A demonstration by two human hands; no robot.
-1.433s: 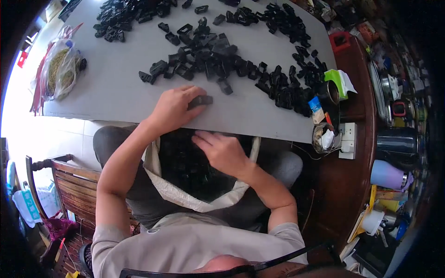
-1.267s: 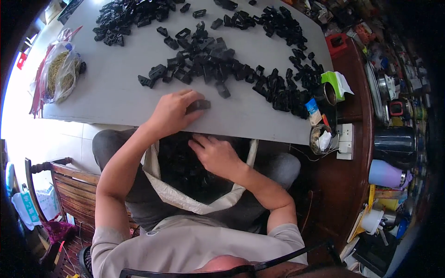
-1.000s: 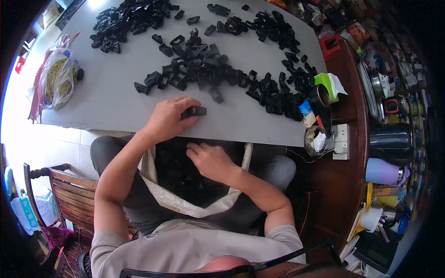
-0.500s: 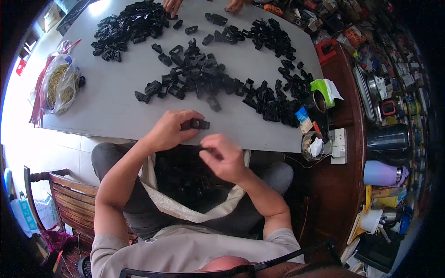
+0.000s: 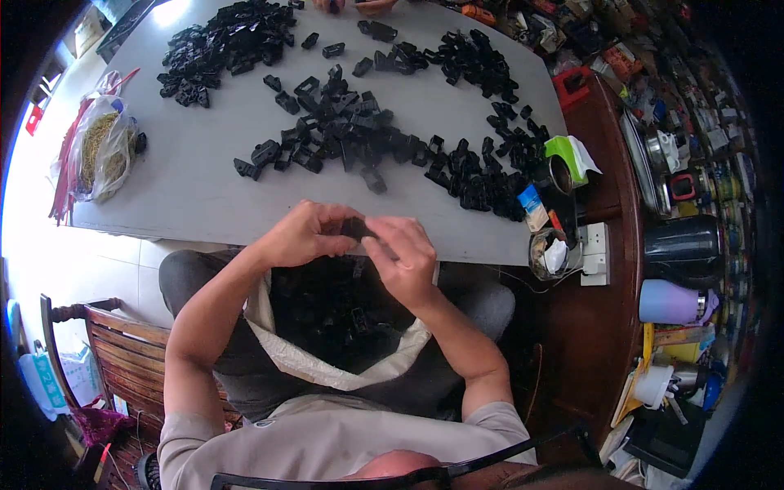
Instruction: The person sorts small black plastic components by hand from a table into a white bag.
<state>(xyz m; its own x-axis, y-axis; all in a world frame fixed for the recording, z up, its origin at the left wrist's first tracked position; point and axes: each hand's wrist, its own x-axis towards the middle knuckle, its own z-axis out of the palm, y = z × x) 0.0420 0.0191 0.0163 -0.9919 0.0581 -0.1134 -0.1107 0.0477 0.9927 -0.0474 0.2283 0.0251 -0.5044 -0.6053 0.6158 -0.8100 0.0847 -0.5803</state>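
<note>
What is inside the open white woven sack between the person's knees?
Inside the white woven sack lie many small black plastic-looking parts, jumbled in shadow. Anything beneath them is covered, and the flat grey table hides the sack's far side.

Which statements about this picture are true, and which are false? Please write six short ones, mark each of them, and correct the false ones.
1. The left hand holds a small black piece. True.
2. The right hand is deep inside the sack. False: the right hand is raised beside the left hand, close to the black piece.
3. The sack stands open between the person's legs. True.
4. The wooden chair is at the person's right. False: the wooden chair is at the left.
5. Another person's hands show at the far edge of the table. True.
6. The green box is at the table's left side. False: the green box is at the right.
</note>
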